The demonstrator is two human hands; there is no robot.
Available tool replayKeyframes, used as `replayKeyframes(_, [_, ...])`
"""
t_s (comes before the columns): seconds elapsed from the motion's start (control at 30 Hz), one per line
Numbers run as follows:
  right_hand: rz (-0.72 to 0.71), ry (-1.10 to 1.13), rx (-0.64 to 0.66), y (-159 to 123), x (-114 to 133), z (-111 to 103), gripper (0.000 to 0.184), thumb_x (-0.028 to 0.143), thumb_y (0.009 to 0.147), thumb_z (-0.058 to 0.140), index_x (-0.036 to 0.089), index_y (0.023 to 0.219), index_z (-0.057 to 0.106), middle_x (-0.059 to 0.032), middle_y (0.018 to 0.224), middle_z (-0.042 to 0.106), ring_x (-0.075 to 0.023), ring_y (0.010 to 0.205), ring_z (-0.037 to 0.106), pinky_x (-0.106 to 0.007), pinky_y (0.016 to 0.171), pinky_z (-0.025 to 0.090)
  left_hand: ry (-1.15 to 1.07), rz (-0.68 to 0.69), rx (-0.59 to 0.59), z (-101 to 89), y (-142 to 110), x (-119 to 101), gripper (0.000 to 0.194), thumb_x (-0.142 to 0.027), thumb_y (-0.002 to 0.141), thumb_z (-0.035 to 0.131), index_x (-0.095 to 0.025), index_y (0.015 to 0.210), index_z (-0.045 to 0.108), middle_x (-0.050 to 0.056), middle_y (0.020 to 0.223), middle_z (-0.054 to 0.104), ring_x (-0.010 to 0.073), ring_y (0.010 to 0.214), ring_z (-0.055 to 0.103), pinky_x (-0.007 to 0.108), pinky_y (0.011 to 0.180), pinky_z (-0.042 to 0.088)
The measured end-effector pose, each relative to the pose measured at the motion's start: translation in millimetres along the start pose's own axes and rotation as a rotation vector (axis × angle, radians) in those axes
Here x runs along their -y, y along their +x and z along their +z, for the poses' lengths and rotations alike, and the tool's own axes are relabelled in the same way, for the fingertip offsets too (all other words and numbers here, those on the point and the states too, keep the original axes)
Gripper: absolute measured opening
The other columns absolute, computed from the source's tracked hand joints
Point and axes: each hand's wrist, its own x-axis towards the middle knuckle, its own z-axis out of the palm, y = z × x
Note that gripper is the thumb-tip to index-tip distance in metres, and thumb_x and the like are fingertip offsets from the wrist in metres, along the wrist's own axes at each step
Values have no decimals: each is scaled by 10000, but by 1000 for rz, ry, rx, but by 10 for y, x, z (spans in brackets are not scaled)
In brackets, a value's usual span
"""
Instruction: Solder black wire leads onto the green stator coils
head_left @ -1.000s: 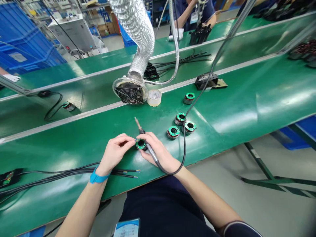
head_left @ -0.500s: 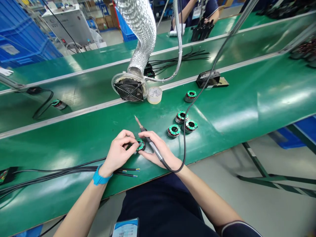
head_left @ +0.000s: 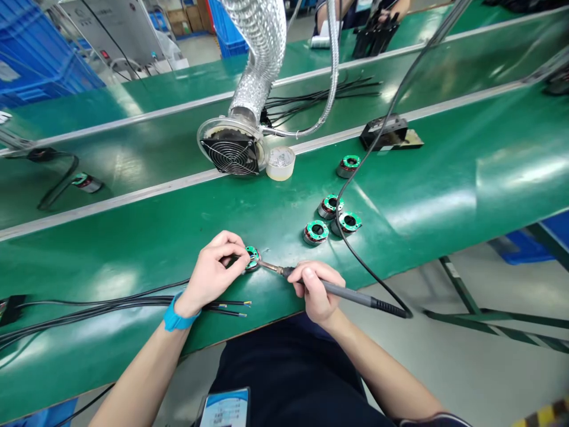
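In the head view, my left hand is closed in a pinch on the end of a black cable, at the green board of a motor stator. The fingers hide part of the stator and most of the cable end. My right hand is closed around the grey handle of a soldering iron. The iron points left, and its tip meets the right side of the stator's board. Beneath my left wrist lies a bundle of black cables with stripped, coloured wire ends.
Several stators with green boards stand to the right. The iron's cord loops past them. A fume duct with a fan grille hangs ahead, beside a tape roll. A black iron stand sits farther right. Another person's hand shows across the bench.
My right hand has moved right, off the stator, and changed its grip on the soldering iron. The iron swung from pointing up and away to touching the board. My left hand stays at the stator.
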Motion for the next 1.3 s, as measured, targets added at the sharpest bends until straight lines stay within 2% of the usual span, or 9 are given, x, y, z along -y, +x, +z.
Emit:
replayKeyframes(0.23, [113, 17, 1, 5, 27, 11, 363, 359, 1002, 547, 198, 736, 733, 43, 446, 504, -111, 351, 454, -266, 424, 385, 27, 28, -25, 11, 2, -8, 177, -292, 903, 682, -185, 784, 758, 52, 932, 621, 110, 657, 466, 260, 550, 351])
replayKeyframes(0.37, [294, 148, -103, 5, 48, 68, 387, 411, 988, 564, 179, 713, 708, 43, 449, 510, -90, 303, 413, -225, 329, 264, 45, 45, -44, 17, 5, -20, 159, -276, 887, 692, -188, 770, 753, 46, 916, 626, 105, 644, 460, 254, 537, 349])
replayKeyframes(0.5, [390, 205, -164, -15, 58, 129, 412, 455, 984, 560, 167, 721, 694, 56, 399, 469, -91, 276, 397, -208, 310, 239, 64, 64, -43, 23, -2, -14, 150, -268, 888, 686, -191, 778, 754, 50, 921, 633, 117, 673, 491, 253, 545, 361])
replayKeyframes(0.7, [299, 182, -172, -117, 64, 141, 383, 409, 991, 579, 168, 727, 715, 38, 451, 528, -91, 305, 440, -211, 333, 286, 84, 80, -54, 24, -13, 4, 124, -240, 893, 682, -196, 798, 749, 41, 928, 631, 110, 666, 484, 259, 546, 352])
replayKeyframes(0.9, [249, 106, -261, -192, 46, 117, 412, 417, 1011, 534, 177, 730, 716, 39, 437, 505, -104, 324, 447, -231, 359, 336, 91, 76, -46, 23, -12, -2, 140, -258, 898, 678, -194, 795, 748, 46, 930, 636, 113, 661, 479, 260, 545, 363])
replayKeyframes(1.3, [241, 121, -247, -182, 26, 126, 405, 403, 1016, 540, 171, 736, 717, 34, 473, 525, -86, 322, 438, -213, 341, 296, 89, 83, -10, -25, 30, -12, 127, -244, 883, 699, -201, 782, 764, 48, 952, 641, 119, 694, 514, 257, 556, 372])
